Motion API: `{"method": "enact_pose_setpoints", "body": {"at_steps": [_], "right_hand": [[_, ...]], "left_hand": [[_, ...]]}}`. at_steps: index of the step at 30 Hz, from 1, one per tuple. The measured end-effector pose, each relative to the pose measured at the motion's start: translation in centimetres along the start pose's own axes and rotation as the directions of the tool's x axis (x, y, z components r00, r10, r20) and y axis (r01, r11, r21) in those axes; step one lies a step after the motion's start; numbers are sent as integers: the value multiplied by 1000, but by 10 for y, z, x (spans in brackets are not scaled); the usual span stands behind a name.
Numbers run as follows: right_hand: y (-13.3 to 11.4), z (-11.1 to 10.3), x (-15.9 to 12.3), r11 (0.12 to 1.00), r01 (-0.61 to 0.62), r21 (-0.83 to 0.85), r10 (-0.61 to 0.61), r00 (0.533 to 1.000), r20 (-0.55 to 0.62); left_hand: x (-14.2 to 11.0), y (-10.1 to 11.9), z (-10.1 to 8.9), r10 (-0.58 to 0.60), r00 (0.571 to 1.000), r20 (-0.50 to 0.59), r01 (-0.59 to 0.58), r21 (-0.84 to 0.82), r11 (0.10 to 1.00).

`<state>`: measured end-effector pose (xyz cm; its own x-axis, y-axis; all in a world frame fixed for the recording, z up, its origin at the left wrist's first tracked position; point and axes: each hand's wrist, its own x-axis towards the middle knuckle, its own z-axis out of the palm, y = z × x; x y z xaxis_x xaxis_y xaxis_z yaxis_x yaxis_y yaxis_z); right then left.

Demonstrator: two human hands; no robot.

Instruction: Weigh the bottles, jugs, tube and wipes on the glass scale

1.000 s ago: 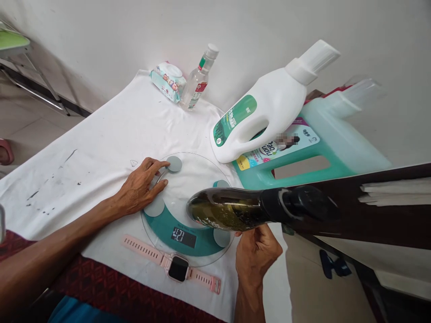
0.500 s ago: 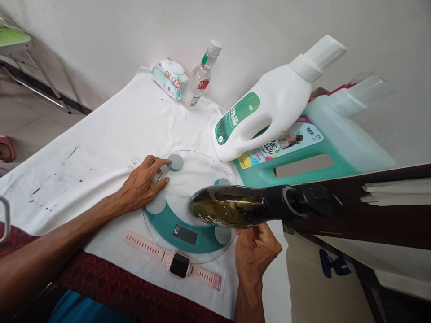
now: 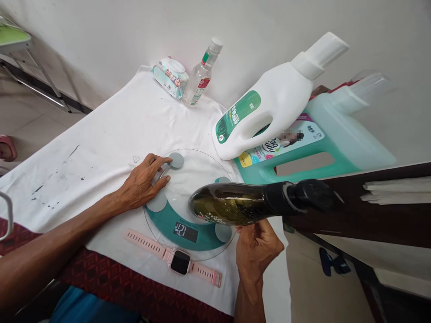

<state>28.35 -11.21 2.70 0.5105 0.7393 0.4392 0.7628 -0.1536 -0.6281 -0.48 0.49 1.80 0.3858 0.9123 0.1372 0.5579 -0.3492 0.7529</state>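
Note:
A round glass scale (image 3: 191,179) with a teal lower part lies on a white cloth (image 3: 101,148); its display (image 3: 184,232) shows digits. A dark green bottle (image 3: 242,207) with a black neck stands on the scale's right side. My right hand (image 3: 257,246) is curled against the bottle's lower side, fingers closed on it. My left hand (image 3: 144,181) rests flat on the scale's left edge, fingers spread beside a grey pad.
A pink smartwatch (image 3: 178,261) lies in front of the scale. A white detergent jug (image 3: 272,103) and a teal jug (image 3: 323,139) stand at the right. A small clear bottle (image 3: 202,74) and a wipes pack (image 3: 170,77) are at the wall. Dark wooden furniture (image 3: 380,211) at right.
The scale's display went blank half a second ago and shows digits again now. Both hands and the bottle have hardly moved.

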Motion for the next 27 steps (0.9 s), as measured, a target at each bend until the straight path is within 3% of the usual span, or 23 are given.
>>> {"method": "enact_pose_setpoints", "body": {"at_steps": [13, 27], "right_hand": [[0, -1, -2, 1000, 10, 25, -10, 1000, 1], [0, 0, -2, 999, 32, 23, -32, 999, -3]], "left_hand": [[0, -1, 2, -8, 1000, 9, 8, -8, 1000], [-1, -8, 8, 27, 998, -49, -28, -19, 999]]}}
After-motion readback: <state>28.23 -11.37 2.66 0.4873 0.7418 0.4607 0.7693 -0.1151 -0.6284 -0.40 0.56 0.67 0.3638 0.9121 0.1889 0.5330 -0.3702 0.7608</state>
